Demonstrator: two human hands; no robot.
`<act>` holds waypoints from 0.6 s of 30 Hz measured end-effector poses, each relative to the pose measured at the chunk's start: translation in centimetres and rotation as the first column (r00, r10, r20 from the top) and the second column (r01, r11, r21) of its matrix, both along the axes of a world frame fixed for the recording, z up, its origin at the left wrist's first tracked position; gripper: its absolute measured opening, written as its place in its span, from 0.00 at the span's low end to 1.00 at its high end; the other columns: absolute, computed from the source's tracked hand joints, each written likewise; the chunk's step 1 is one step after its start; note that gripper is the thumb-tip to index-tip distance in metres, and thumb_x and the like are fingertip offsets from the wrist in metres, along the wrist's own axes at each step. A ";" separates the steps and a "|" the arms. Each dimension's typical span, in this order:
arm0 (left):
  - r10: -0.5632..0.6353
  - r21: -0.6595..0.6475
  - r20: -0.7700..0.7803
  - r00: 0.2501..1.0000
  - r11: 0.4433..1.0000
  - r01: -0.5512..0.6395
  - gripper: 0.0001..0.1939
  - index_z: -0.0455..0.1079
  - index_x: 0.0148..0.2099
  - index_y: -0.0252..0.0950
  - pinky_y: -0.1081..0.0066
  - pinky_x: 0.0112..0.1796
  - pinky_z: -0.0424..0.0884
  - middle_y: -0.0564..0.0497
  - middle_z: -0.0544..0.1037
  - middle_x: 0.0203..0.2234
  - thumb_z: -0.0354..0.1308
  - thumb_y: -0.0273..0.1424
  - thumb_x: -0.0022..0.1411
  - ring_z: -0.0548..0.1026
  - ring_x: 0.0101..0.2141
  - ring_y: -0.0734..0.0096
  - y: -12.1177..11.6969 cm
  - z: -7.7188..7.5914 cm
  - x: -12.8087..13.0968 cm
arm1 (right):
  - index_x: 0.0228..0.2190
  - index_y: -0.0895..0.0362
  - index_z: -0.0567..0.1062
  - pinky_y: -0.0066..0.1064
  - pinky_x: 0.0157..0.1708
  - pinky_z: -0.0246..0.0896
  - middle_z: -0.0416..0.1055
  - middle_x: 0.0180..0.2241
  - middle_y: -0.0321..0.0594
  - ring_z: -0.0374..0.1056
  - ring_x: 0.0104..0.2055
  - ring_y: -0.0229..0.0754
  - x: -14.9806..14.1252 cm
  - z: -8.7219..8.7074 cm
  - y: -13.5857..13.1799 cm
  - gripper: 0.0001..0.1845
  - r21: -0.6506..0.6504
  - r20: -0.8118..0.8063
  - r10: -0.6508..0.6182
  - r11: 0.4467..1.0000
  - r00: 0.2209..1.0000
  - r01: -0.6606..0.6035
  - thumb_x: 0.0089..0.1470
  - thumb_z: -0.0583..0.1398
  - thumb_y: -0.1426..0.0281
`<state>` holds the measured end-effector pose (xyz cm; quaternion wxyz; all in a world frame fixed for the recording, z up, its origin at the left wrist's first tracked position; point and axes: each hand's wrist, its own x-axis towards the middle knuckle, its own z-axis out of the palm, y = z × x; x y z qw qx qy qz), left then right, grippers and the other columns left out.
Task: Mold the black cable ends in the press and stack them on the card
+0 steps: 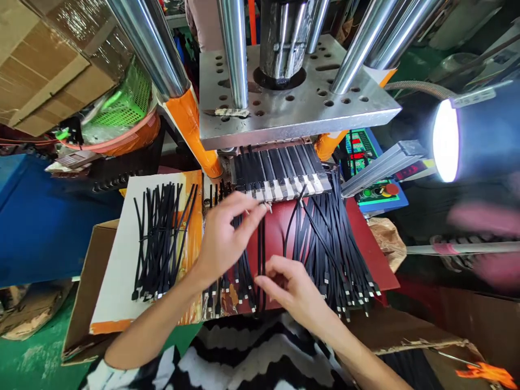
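Note:
My left hand (pixel 227 230) is pinched on the upper end of a black cable (pixel 261 238), just in front of the metal fixture. Small metal plugs show at the cable ends. My right hand (pixel 294 284) is loosely curled lower down, its thumb lying across the same hanging cable. Several black cables lie side by side in the fixture (pixel 280 190) under the press, their pale ends toward me. To the right spreads a large pile of black cables (pixel 325 244) on a dark red board (pixel 374 260). More cables lie partly hidden beneath my left hand.
Above the fixture hangs a thick steel press plate (pixel 300 122) between steel columns. A bundle of cables (pixel 158 238) rests on a white board (pixel 117 271) at left. A control panel (pixel 376 179) and a bright lamp (pixel 446 141) stand at right. Another person's blurred hand (pixel 485 219) is at the right edge.

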<state>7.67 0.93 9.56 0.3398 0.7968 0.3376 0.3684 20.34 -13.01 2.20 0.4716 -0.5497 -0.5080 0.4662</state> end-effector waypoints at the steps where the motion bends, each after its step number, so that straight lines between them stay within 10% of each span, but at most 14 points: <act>1: 0.071 0.074 -0.002 0.997 0.995 -0.071 0.11 0.81 0.38 0.38 0.64 0.49 0.78 0.47 0.84 0.40 0.61 0.35 0.74 0.81 0.42 0.63 1.5 -0.6 0.4 | 0.25 0.55 0.71 0.26 0.24 0.58 0.66 0.24 0.32 0.62 0.24 0.35 0.2 -0.2 -0.3 0.25 -0.065 -0.020 0.096 0.993 0.995 -0.097 0.67 0.62 0.50; 4: 0.205 0.247 -0.038 0.978 0.950 -0.190 0.09 0.80 0.40 0.36 0.57 0.63 0.70 0.42 0.81 0.53 0.61 0.32 0.73 0.78 0.57 0.57 6.5 -2.7 1.8 | 0.23 0.55 0.70 0.27 0.24 0.56 0.67 0.24 0.32 0.63 0.24 0.34 2.8 1.4 0.5 0.28 -0.081 0.087 0.275 0.960 0.957 -0.268 0.69 0.61 0.50; 8: 0.260 0.252 -0.114 0.959 0.941 -0.226 0.08 0.79 0.44 0.37 0.54 0.62 0.71 0.43 0.84 0.47 0.59 0.32 0.75 0.79 0.55 0.56 12.1 -4.5 4.2 | 0.21 0.55 0.71 0.29 0.27 0.50 0.63 0.21 0.30 0.56 0.25 0.35 8.6 6.7 7.1 0.27 0.131 0.382 0.158 0.966 0.910 -0.223 0.66 0.65 0.53; 12: 0.319 0.270 -0.035 0.947 0.916 -0.298 0.13 0.73 0.58 0.34 0.53 0.62 0.72 0.38 0.82 0.55 0.55 0.34 0.77 0.78 0.59 0.54 12.5 -4.8 4.5 | 0.17 0.56 0.67 0.31 0.27 0.43 0.53 0.19 0.27 0.47 0.25 0.33 12.1 8.6 15.4 0.31 0.197 0.467 0.077 0.962 0.881 -0.188 0.62 0.67 0.51; 15: 0.087 0.447 -0.091 0.992 0.894 -0.037 0.20 0.67 0.67 0.35 0.52 0.66 0.70 0.36 0.77 0.63 0.53 0.34 0.78 0.74 0.65 0.55 10.2 -4.7 2.6 | 0.19 0.56 0.70 0.31 0.28 0.44 0.55 0.20 0.27 0.49 0.26 0.34 12.8 7.1 19.0 0.28 0.211 0.478 0.060 0.961 0.876 -0.181 0.60 0.67 0.51; 18: -0.167 0.582 -0.365 0.916 0.727 0.364 0.21 0.68 0.68 0.35 0.48 0.68 0.69 0.35 0.75 0.66 0.54 0.33 0.77 0.72 0.68 0.52 8.4 -4.5 0.7 | 0.21 0.57 0.75 0.32 0.31 0.49 0.64 0.22 0.30 0.55 0.27 0.35 12.7 5.6 20.1 0.26 0.278 0.486 0.034 0.942 0.874 -0.190 0.61 0.66 0.52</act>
